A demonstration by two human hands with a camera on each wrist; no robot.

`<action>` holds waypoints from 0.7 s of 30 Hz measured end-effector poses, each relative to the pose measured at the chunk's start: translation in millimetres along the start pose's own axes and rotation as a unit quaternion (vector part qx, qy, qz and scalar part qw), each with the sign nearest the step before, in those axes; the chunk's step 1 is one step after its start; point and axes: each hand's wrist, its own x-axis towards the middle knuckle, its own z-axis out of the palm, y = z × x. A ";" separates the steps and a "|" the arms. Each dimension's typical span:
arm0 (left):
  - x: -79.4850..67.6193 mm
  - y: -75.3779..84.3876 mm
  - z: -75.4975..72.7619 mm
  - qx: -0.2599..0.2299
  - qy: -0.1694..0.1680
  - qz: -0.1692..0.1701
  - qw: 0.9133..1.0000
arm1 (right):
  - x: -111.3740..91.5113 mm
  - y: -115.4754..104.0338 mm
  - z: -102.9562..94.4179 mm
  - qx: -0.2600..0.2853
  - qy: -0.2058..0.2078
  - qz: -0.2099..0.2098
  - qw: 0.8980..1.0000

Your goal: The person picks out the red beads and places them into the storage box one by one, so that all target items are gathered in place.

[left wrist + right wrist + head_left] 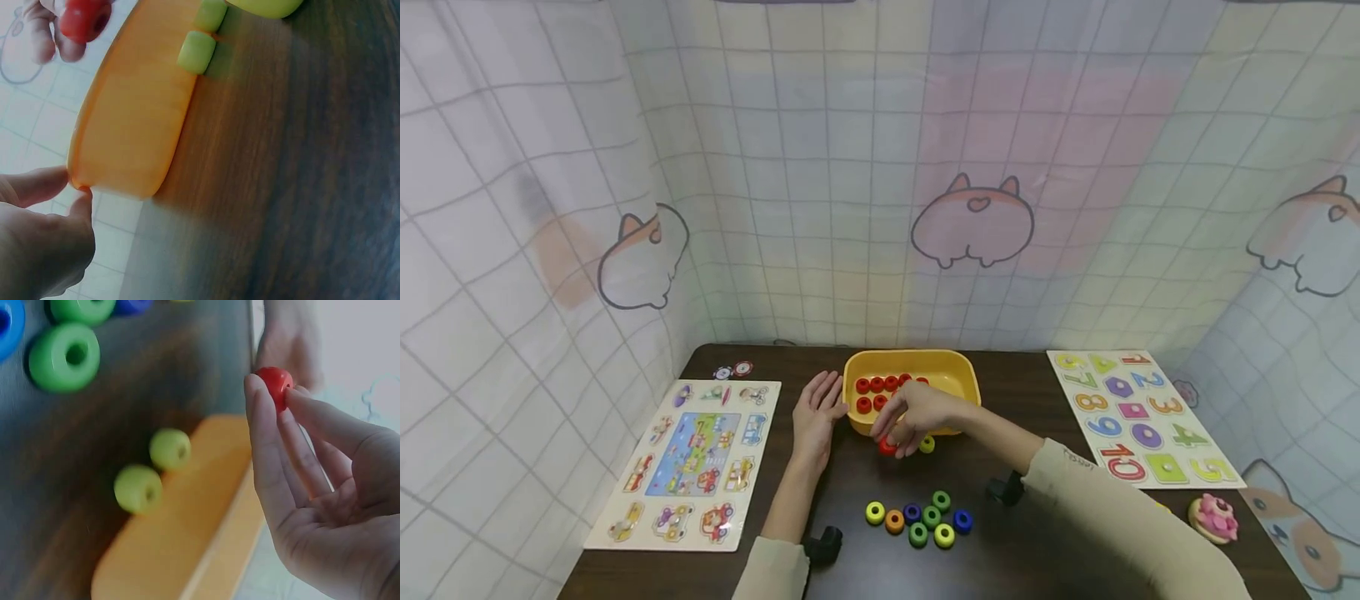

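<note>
A yellow plastic tub [966,385] stands at the back of the table with several red beads [862,386] in rows inside, on its left side. At its left end, my left hand [814,417] pinches the rim corner between thumb and finger. Between thumb and fingertips my right hand [921,414] holds a red bead [274,384], just in front of the tub's front wall. Two yellow-green beads [137,489] sit against that wall. The right hand and forearm cover part of the tub in the head view.
Several loose beads [932,517], green, blue, yellow and orange, lie nearer on the dark table. A picture puzzle board [677,467] lies at left, a number puzzle board [1142,417] at right. A toy doughnut [1213,517] and two poker chips [732,371] lie near the edges.
</note>
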 end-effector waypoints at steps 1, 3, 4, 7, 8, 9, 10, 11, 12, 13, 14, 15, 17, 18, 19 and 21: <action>0.8 0.4 -0.2 -0.003 -0.001 0.001 1.000 | -1.0 -1.8 -6.5 0.001 0.006 0.001 1.000; 1.3 4.0 0.3 -0.007 -0.001 0.000 1.000 | -2.1 -5.2 -19.8 0.001 0.022 0.006 1.000; 2.0 4.3 0.1 -0.007 0.001 -0.002 1.000 | -2.3 -6.4 -26.9 0.002 0.026 0.009 1.000; 3.4 4.9 -0.3 -0.004 0.008 -0.009 1.000 | -2.1 -6.9 -48.4 0.001 0.042 0.024 0.999; 3.4 5.1 -0.1 -0.002 0.010 -0.011 1.000 | -2.2 -6.0 -55.0 0.003 0.048 0.030 0.998; 3.4 5.1 -0.1 0.000 0.011 -0.013 1.000 | -2.3 -4.4 -61.6 0.005 0.052 0.036 0.998; 4.3 2.5 -0.8 0.002 0.013 -0.011 1.000 | -2.2 -2.4 -67.5 0.007 0.057 0.043 0.997; 4.0 2.7 -0.7 0.003 0.011 -0.010 1.000 | -2.1 0.3 -72.7 0.008 0.064 0.050 0.997; 3.8 2.6 -0.7 0.004 0.009 -0.010 1.000 | -2.3 2.9 -77.1 0.009 0.070 0.058 0.996; 3.5 2.4 -0.7 0.005 0.007 -0.009 1.000 | -2.3 5.9 -81.1 0.008 0.076 0.066 0.995; 3.4 2.0 -0.5 0.004 0.007 -0.008 1.000 | -2.0 9.2 -84.5 0.008 0.083 0.072 0.994; 3.4 1.6 -0.5 0.004 0.006 -0.008 1.000 | -1.4 12.8 -87.3 0.007 0.090 0.079 0.993; 3.1 0.5 -0.5 0.003 0.005 -0.007 1.000 | 0.6 20.8 -90.8 0.002 0.104 0.086 0.991; 2.9 -0.2 -0.5 0.001 0.005 -0.007 1.000 | 1.8 25.0 -91.7 -0.002 0.110 0.088 0.990; 2.7 -0.9 -0.5 0.000 0.006 -0.007 1.000 | 3.4 29.4 -92.1 -0.006 0.118 0.088 0.989; 1.8 -2.3 -0.4 0.000 0.006 -0.009 1.000 | 6.7 38.2 -91.7 -0.016 0.131 0.092 0.987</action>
